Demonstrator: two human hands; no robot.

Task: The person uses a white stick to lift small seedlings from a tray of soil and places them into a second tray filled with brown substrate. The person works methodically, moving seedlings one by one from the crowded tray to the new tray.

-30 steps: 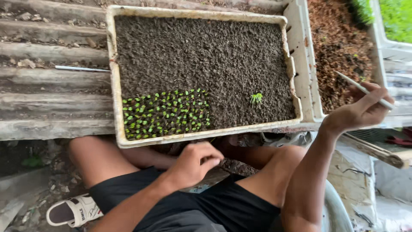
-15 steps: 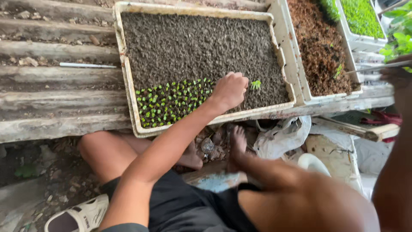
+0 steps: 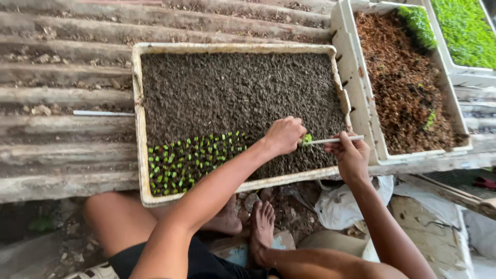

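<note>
The left hand (image 3: 283, 135) pinches a small green seedling clump (image 3: 307, 138) over the dark soil of the cream tray (image 3: 137, 124), near its right front corner, beside planted rows. The right hand (image 3: 351, 155) grips a thin white stick (image 3: 336, 139), its tip at the clump. The tray lies on weathered corrugated sheeting (image 3: 62, 98).

Bare soil (image 3: 232, 88) lies open; seedling rows (image 3: 194, 157) crowd the near-left corner.

left hand (image 3: 283, 135) hides seedling clump (image 3: 307, 138) base; green tray (image 3: 465, 31) cut off by edge
</note>
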